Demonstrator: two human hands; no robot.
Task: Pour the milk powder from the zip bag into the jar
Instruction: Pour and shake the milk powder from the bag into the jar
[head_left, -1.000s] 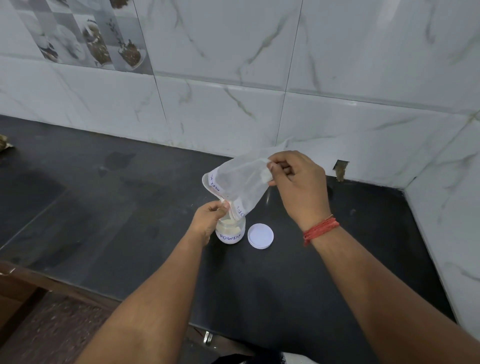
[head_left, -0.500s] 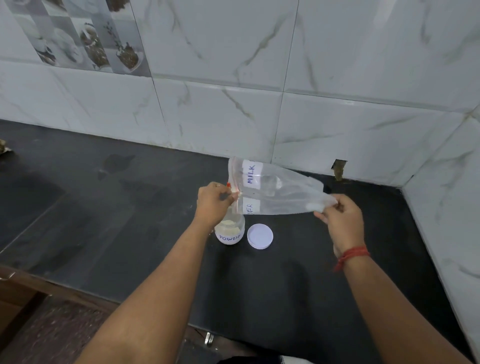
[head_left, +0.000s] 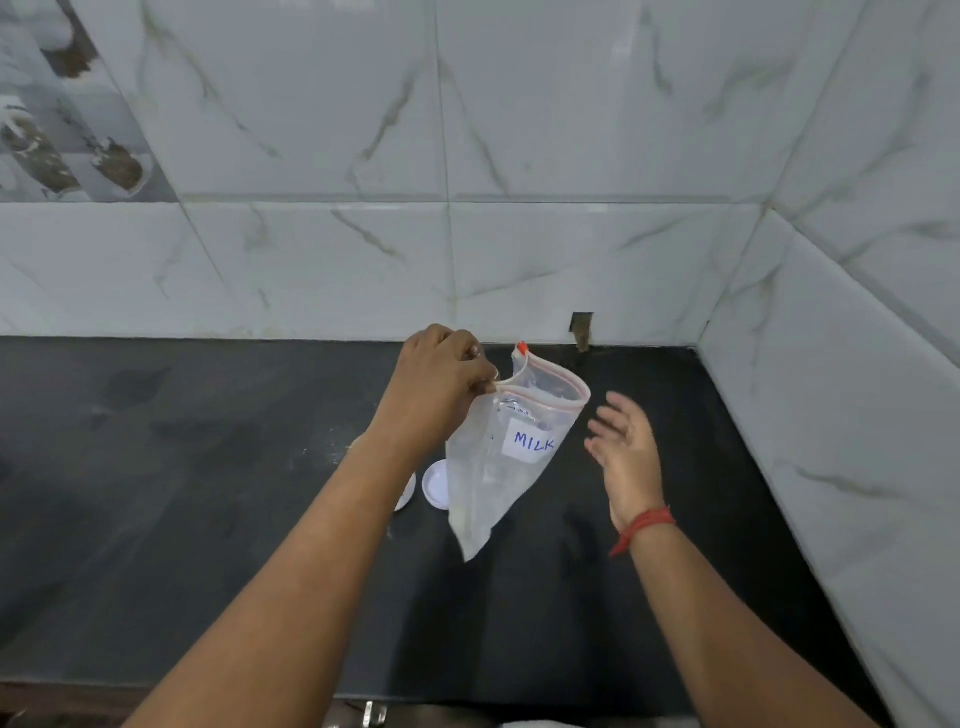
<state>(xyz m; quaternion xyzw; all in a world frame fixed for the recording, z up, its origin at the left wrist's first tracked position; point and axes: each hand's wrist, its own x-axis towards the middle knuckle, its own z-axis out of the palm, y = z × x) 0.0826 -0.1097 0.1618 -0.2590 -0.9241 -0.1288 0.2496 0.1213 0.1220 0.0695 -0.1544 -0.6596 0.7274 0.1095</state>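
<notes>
My left hand (head_left: 441, 376) pinches the top rim of the clear zip bag (head_left: 511, 462), which hangs upright with its mouth open at the top and a white "MILK" label facing me. The bag looks empty. My right hand (head_left: 626, 449) is beside the bag on its right, fingers spread and relaxed, touching nothing. The jar (head_left: 407, 493) is almost wholly hidden behind my left forearm; only a sliver of it shows. Its white lid (head_left: 435, 484) lies flat on the counter, partly covered by the bag.
The black stone counter (head_left: 208, 467) runs left and toward me. White marble-tiled walls close the back and the right side, meeting in a corner at the far right. A small notch in the back wall (head_left: 582, 327) sits just behind the bag.
The bag has swung from lying sideways to hanging upright from my left hand. My right hand has let go of its bottom corner and now hovers open beside it.
</notes>
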